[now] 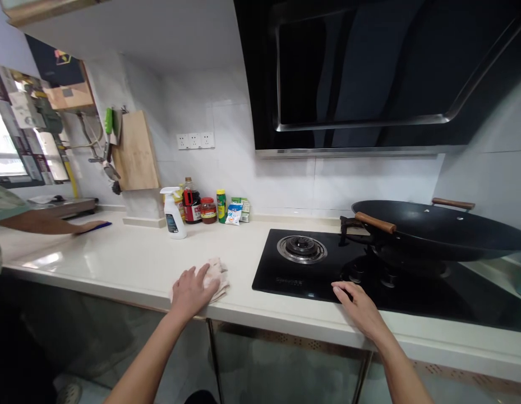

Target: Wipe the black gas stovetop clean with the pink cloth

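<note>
My left hand point(194, 290) presses a pale, crumpled cloth point(217, 276) against the white countertop point(129, 264). Its fingers are spread over the cloth, which bunches out on the right side. Near the front edge of the black gas hob point(277, 269), my right hand point(358, 306) rests with loosely bent fingers and nothing visible in it. Its palm side is hidden. Behind my left hand a white spray bottle point(175, 216) stands upright. The left burner point(302, 248) of the hob is bare, and a large black wok point(437, 230) with wooden handles sits on the right side.
Along the wall stand a dark sauce bottle point(192, 203), a red-lidded jar point(208, 211), a green shaker point(221, 206) and seasoning packets point(234, 213). A range hood point(361, 73) hangs above. At far left, another person's hand point(86, 227) lies on a blue cloth point(101, 225).
</note>
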Tool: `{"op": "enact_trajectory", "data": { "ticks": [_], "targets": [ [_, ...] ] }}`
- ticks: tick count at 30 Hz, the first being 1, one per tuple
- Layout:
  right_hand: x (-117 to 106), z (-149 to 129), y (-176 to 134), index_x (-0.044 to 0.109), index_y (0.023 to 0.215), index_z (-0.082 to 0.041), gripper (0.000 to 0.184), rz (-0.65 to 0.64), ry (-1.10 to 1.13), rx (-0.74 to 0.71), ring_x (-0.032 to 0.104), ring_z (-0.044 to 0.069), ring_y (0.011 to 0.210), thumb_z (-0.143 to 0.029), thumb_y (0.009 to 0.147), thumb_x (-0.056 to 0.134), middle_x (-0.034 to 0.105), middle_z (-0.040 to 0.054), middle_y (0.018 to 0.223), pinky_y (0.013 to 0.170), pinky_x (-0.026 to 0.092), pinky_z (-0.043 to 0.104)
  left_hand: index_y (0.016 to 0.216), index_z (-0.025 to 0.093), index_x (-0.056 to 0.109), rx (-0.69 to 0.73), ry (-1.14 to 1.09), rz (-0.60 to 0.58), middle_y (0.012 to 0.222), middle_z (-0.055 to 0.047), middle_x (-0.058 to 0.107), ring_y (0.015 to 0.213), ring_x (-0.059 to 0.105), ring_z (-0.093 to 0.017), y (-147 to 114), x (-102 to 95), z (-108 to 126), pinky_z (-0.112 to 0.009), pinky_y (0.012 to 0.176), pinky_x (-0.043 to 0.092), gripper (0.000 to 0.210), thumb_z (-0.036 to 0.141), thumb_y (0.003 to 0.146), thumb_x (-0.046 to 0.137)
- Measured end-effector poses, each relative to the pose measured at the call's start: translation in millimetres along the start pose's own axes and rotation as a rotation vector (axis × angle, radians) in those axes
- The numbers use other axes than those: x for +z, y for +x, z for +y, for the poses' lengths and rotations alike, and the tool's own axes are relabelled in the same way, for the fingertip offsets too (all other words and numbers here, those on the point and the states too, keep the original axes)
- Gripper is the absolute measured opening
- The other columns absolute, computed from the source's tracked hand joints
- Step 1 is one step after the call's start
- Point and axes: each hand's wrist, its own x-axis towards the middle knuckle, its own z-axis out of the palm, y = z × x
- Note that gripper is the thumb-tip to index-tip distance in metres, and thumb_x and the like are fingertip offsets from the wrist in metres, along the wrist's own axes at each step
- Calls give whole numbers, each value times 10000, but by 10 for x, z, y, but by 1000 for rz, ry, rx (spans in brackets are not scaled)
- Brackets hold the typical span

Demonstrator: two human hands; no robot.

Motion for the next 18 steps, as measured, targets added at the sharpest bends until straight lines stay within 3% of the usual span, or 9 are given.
{"op": "enact_trajectory", "data": {
  "ticks": [3, 6, 10, 15, 18],
  "targets": [
    [14, 22, -1, 736, 1070, -275, 455, 4, -6, 0, 568, 285, 1233, -591, 925, 441, 708, 67, 1224, 1077, 434, 468, 1357, 236, 642, 25, 16, 86, 1353, -181, 602, 1306, 513, -360, -87, 23, 44, -498, 1096, 380, 535, 510, 916, 512],
    [31, 47, 6, 741, 1076, -268, 469, 9, -7, -7, 566, 283, 1231, -594, 936, 434, 709, 69, 1225, 1101, 415, 470, 1249, 240, 710, 110, -53, 157, 1281, -167, 632, 1219, 554, -358, -315, 48, 314, -496, 1073, 392, 462, 491, 912, 519],
    [25, 51, 7, 754, 1067, -261, 506, -4, -11, -11, 563, 282, 1241, -606, 947, 403, 710, 66, 1234, 1131, 393, 469, 1215, 261, 719, 315, -271, 251, 1317, -160, 612, 1245, 523, -378, -789, 167, 878, -538, 1034, 400, 443, 502, 858, 612],
    [-10, 44, -17, 751, 1127, -270, 623, -14, 13, 80, 528, 285, 1318, -666, 966, 298, 683, 64, 1299, 1172, 358, 479, 1298, 307, 655, 613, -455, 551, 1494, -134, 502, 1361, 438, -391, -1361, 532, 1680, -627, 1104, 279, 524, 560, 841, 627],
    [-26, 36, -26, 760, 1101, -253, 653, -7, 17, 106, 500, 292, 1360, -682, 961, 287, 678, 81, 1311, 1193, 338, 468, 1226, 379, 675, 783, -516, 587, 1431, -80, 555, 1337, 453, -377, -1524, 754, 2094, -613, 1104, 275, 538, 666, 770, 673]
  ]
}}
